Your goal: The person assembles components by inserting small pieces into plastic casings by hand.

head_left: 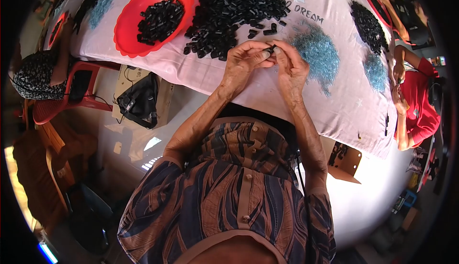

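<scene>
My left hand [245, 63] and my right hand [290, 65] meet over the near part of the cloth-covered table. Between their fingertips is a small black piece [271, 49], pinched from both sides and partly hidden by the fingers. Just beyond and to the left of them spreads a large pile of short black cylindrical pieces [234, 5]. A heap of thin bluish pins or wires [316, 56], too fine to identify, lies right of my right hand. Farther left, a red scalloped basin [126, 27] holds more black pieces [160, 20].
A pink cloth [191, 75] covers the table. At the right, a person in red [420, 104] works beside another black pile [368, 25] and bluish heap [375, 72]. Another person sits left by a red chair [81, 87]. A black bag [139, 101] rests on a cardboard box [165, 99].
</scene>
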A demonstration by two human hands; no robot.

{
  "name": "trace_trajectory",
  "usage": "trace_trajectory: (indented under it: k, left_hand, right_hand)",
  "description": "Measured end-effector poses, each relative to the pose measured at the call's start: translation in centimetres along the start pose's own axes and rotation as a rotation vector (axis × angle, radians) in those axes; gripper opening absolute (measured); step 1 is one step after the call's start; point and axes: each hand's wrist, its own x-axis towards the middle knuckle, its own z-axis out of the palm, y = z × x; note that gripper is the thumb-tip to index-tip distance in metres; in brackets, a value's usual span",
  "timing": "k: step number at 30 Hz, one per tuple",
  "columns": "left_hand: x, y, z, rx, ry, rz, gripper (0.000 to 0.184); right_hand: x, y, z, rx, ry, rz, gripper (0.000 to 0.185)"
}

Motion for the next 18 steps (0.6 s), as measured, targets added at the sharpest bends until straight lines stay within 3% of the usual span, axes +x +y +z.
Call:
trace_trajectory:
  k: [18]
  left_hand:
    - [1.0,-0.1,1.4,0.041,0.038,-0.042,0.015]
  right_hand:
    - [0.5,-0.2,-0.6,0.073,0.106,-0.001,0.014]
